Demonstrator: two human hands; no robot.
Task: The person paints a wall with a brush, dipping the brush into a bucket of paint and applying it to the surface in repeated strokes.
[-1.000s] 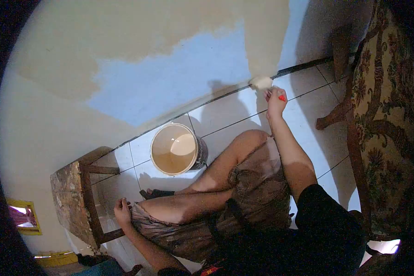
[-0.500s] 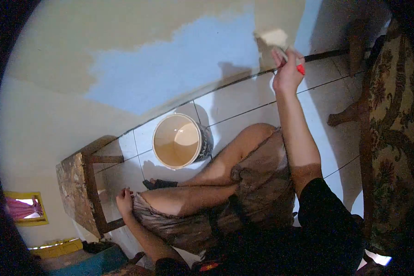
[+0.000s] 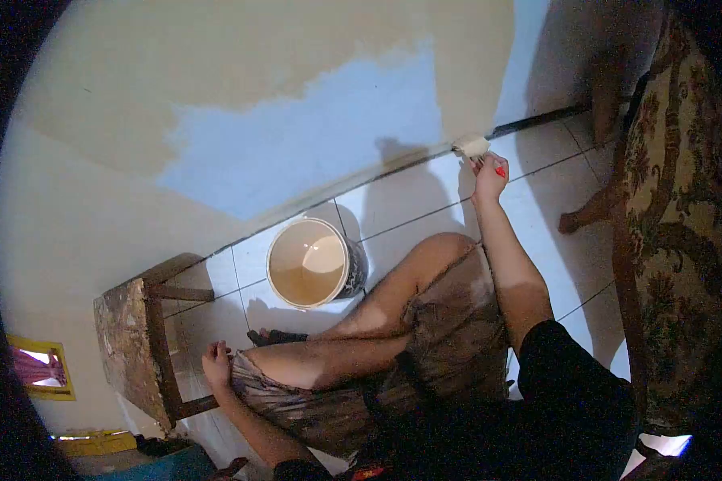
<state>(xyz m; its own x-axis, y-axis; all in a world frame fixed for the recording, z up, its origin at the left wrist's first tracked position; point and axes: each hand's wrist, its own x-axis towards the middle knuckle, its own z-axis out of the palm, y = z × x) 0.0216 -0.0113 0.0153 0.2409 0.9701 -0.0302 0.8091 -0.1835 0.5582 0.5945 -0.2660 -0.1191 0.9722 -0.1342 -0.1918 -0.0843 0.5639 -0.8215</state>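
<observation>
My right hand (image 3: 490, 178) is closed around the red-tipped handle of a paint roller (image 3: 472, 147). The cream roller head is down at the foot of the wall (image 3: 377, 104), where a tan painted strip meets the floor edge. My left hand (image 3: 217, 365) rests beside my knee, fingers loosely bent and holding nothing. Between my legs and the wall stands a bucket (image 3: 306, 263), its open top tilted into view, with cream paint inside. Pale blue wall shows between the tan painted areas.
A worn wooden stool (image 3: 132, 345) stands at the left, close to my left hand. On the right is a chair with patterned upholstery (image 3: 666, 264) and wooden legs. White floor tiles (image 3: 401, 204) run along the wall.
My right hand has brought the roller down the wall to its base, along the tan strip. My left hand stays by my knee. The view has shifted slightly.
</observation>
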